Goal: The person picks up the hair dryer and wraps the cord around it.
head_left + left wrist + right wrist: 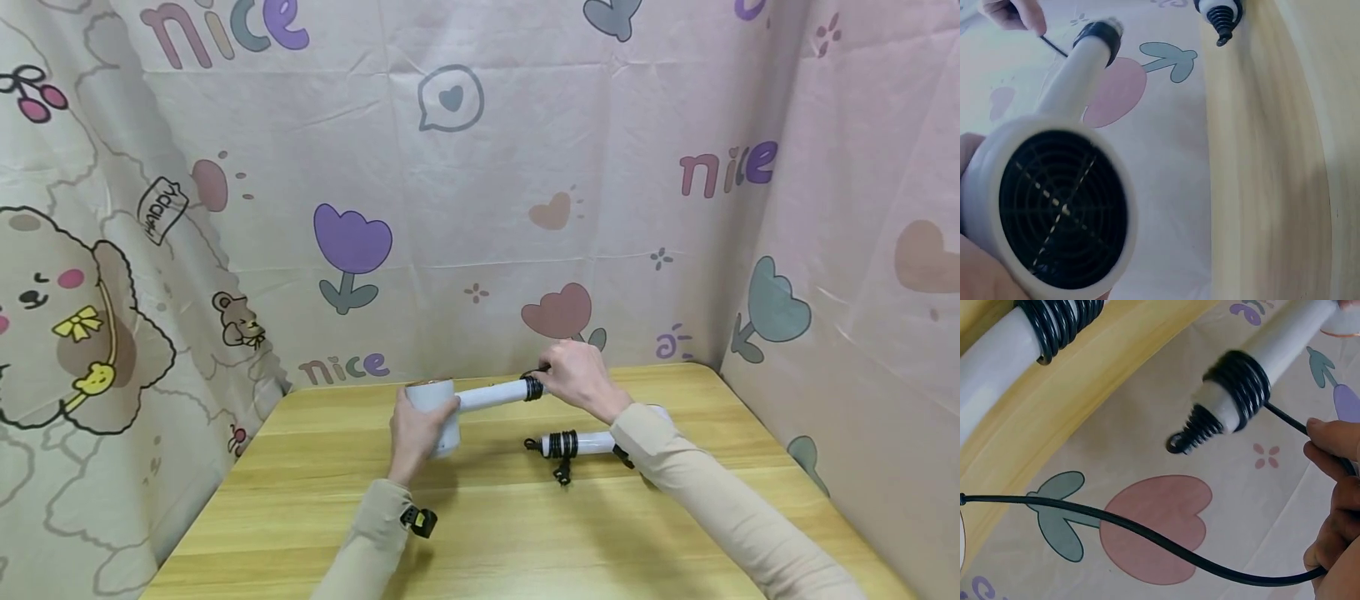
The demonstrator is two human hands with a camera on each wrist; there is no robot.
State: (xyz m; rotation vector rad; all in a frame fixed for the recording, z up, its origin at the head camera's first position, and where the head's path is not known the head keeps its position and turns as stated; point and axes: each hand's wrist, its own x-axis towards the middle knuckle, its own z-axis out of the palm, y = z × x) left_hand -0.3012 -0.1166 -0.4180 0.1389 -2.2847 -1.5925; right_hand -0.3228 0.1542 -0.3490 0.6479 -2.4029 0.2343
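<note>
My left hand [414,432] grips a white hair dryer [491,397] by its barrel, above the table. In the left wrist view its round black grille [1063,209] faces the camera. Black cord [1238,387] is coiled around the end of the handle. A strand of it runs to my right hand [1341,462], whose thumb and fingers pinch it. A longer length [1166,544] trails from that hand to the left edge of the right wrist view. The right hand [581,377] is just beyond the handle's end.
A second white hair dryer [596,442] lies on the wooden table [487,533] beneath my right forearm, with black cord [564,445] wound around its handle and a plug [562,475] beside it. A printed curtain [465,208] closes off the back and sides.
</note>
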